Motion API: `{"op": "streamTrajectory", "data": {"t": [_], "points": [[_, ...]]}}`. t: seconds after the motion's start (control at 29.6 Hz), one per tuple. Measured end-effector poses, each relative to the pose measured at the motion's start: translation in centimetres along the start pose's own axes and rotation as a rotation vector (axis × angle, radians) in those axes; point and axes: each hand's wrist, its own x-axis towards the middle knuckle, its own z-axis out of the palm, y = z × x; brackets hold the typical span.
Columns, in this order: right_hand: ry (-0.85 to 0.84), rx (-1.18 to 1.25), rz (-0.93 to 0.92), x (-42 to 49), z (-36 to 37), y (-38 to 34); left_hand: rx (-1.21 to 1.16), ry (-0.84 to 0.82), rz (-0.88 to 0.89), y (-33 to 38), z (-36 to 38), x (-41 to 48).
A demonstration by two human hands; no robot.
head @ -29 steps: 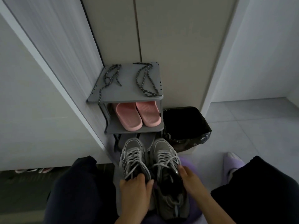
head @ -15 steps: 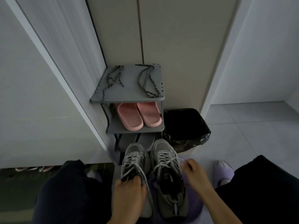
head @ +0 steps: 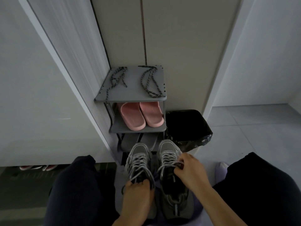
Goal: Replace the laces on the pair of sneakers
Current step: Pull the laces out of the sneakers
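Note:
Two grey sneakers with pale grey laces stand side by side between my knees, toes pointing away. My left hand [head: 138, 195] grips the heel end of the left sneaker [head: 139, 158], covering its opening. My right hand [head: 189, 171] pinches the pale laces [head: 167, 158] of the right sneaker [head: 169, 148] near the top eyelets. Two dark speckled spare laces lie on the top of the grey shoe rack [head: 133, 95]: one spare lace [head: 116, 80] on the left trails over the edge, the other spare lace [head: 150, 83] is on the right.
Pink slippers [head: 141, 115] sit on the rack's middle shelf, dark slippers [head: 138, 141] below. A bin with a black bag [head: 187, 128] stands right of the rack. White cabinet walls close in on the left and behind. Grey tiled floor [head: 252, 128] opens to the right.
My right hand has moved from the right sneaker's collar up to its laces and now pinches them. My left hand slid back toward the heel of the left sneaker.

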Motion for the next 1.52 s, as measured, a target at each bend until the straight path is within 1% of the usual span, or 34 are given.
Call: {"op": "streamTrajectory", "data": {"t": [0.03, 0.1, 0.14, 0.17, 0.2, 0.24, 0.27, 0.3, 0.34, 0.37, 0.41, 0.47, 0.51, 0.57, 0.64, 0.71, 0.78, 0.84, 0.88, 0.91, 0.95, 0.98, 1.01, 1.05, 1.12, 1.18, 1.22, 1.25, 1.28, 1.32, 1.35, 1.42, 1.45, 1.52], "points": [[-0.025, 0.017, 0.017, 0.0, -0.1, 0.3, -0.006, 0.009, 0.014, 0.1, -0.7, 0.0], [-0.143, 0.106, 0.052, 0.3, -0.5, 1.1, 0.030, 0.013, -0.015, 0.7, -0.9, 0.5], [-0.223, 0.136, 0.056, 0.5, -0.9, 1.5, 0.003, -0.028, -0.057, 0.9, -1.8, 0.5], [-0.301, 0.128, 0.049, 0.8, -1.5, 1.8, 0.057, -0.060, -0.066, 0.8, -2.2, 0.5], [-0.362, 0.093, 0.034, 1.2, -2.2, 2.2, 0.083, -0.002, -0.055, 0.5, -2.7, 0.4], [-0.396, 0.060, 0.018, 1.7, -2.9, 2.5, 0.002, 0.057, -0.063, 0.4, -3.0, 0.5], [-0.408, 0.049, 0.002, 2.1, -3.8, 2.6, -0.070, 0.179, -0.044, 0.3, -3.0, 0.8], [-0.401, 0.063, -0.021, 2.5, -4.7, 2.5, -0.201, 0.189, -0.031, 0.4, -3.0, 1.2], [-0.376, 0.084, -0.058, 2.8, -5.5, 2.3, -0.273, 0.208, -0.007, 0.7, -3.3, 1.8], [-0.340, 0.094, -0.107, 3.1, -6.1, 1.9, -0.322, 0.161, -0.025, 1.0, -3.4, 2.6], [-0.305, 0.088, -0.160, 3.3, -6.5, 1.2, -0.327, 0.131, -0.025, 1.2, -3.4, 3.6], [-0.271, 0.052, -0.246, 3.3, -6.7, -0.1, -0.240, 0.004, -0.043, 1.8, -3.3, 5.1], [-0.264, 0.040, -0.266, 3.2, -6.6, -0.5, -0.235, -0.050, -0.057, 2.1, -3.2, 5.6], [-0.251, 0.090, -0.267, 3.1, -6.2, -0.8, -0.317, -0.072, -0.071, 1.9, -3.1, 6.1], [-0.234, 0.230, -0.235, 2.9, -5.6, -0.8, -0.356, -0.026, -0.062, 1.6, -3.1, 6.3], [-0.211, 0.310, -0.198, 3.0, -4.9, -0.5, -0.501, -0.003, -0.091, 1.5, -3.3, 6.2], [-0.205, 0.322, -0.173, 3.1, -4.4, -0.2, -0.674, 0.004, -0.086, 1.6, -3.3, 6.1], [-0.265, 0.285, -0.132, 3.3, -4.5, 0.6, -0.761, 0.030, -0.056, 1.7, -3.3, 6.1], [-0.316, 0.213, -0.098, 3.4, -4.6, 1.3, -0.733, 0.036, -0.049, 1.5, -3.1, 6.1], [-0.363, 0.100, -0.066, 3.5, -4.7, 2.1, -0.619, 0.044, -0.040, 1.3, -2.8, 6.3], [-0.392, -0.028, -0.031, 3.4, -4.7, 2.9, -0.422, 0.027, -0.033, 1.1, -2.5, 6.3], [-0.400, -0.138, -0.003, 3.3, -4.7, 3.7, -0.209, -0.027, -0.028, 0.9, -2.1, 6.3], [-0.407, -0.220, 0.025, 3.2, -4.6, 4.4, -0.072, -0.082, -0.033, 0.7, -1.9, 6.2], [-0.416, -0.267, 0.046, 3.2, -4.3, 4.9, -0.005, -0.113, -0.040, 0.8, -1.7, 6.2], [-0.438, -0.293, 0.096, 3.3, -3.9, 5.4, 0.008, -0.084, -0.049, 0.8, -1.4, 6.0], [-0.385, -0.158, 0.161, 3.4, -3.9, 5.2, -0.122, 0.037, -0.070, 0.7, -1.3, 5.9], [-0.328, -0.045, 0.180, 3.5, -3.8, 5.0, -0.257, 0.122, -0.091, 0.5, -1.3, 5.9], [-0.265, 0.050, 0.192, 3.4, -3.9, 4.6, -0.423, 0.173, -0.108, 0.6, -1.6, 5.9], [-0.203, 0.092, 0.179, 3.3, -4.0, 4.3, -0.597, 0.194, -0.105, 0.8, -2.1, 5.9], [-0.153, 0.075, 0.141, 3.3, -4.0, 4.0, -0.733, 0.193, -0.089, 1.3, -2.9, 6.0], [-0.117, 0.042, 0.097, 3.3, -4.0, 3.5, -0.821, 0.184, -0.063, 1.9, -3.8, 6.1], [-0.040, -0.014, 0.030, 3.2, -3.9, 2.4, -0.921, 0.106, -0.017, 3.3, -5.6, 6.2], [-0.004, -0.045, 0.014, 3.2, -3.8, 2.0, -0.927, 0.052, 0.009, 3.8, -6.2, 6.3], [0.013, -0.140, 0.012, 3.2, -4.0, 1.5, -0.848, -0.052, 0.081, 4.2, -6.5, 6.1]]}}
